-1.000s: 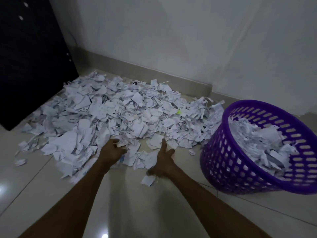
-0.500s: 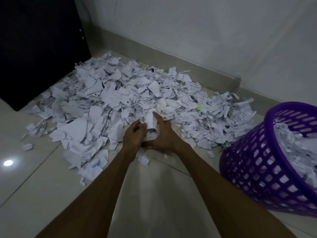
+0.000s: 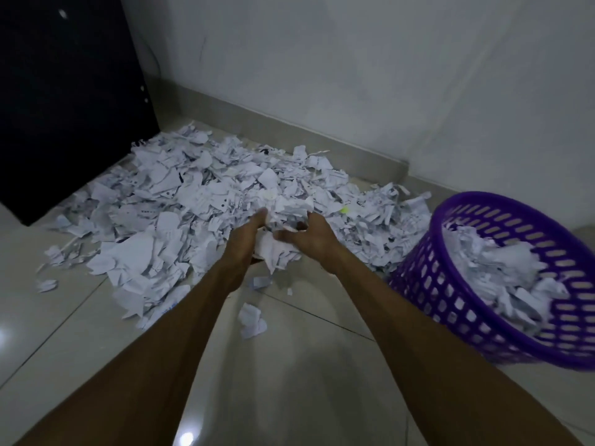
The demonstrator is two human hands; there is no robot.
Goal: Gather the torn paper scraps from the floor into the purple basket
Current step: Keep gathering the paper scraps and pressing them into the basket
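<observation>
GRIP: left hand (image 3: 249,235) and right hand (image 3: 310,237) cup a bundle of scraps (image 3: 280,233) between them | CHANGE: bundle now lifted off the pile (image 3: 180,201), strays fallen on the floor (image 3: 289,381) | NEXT: carry right to the purple basket (image 3: 418,284), part-filled; most paper remains.
</observation>
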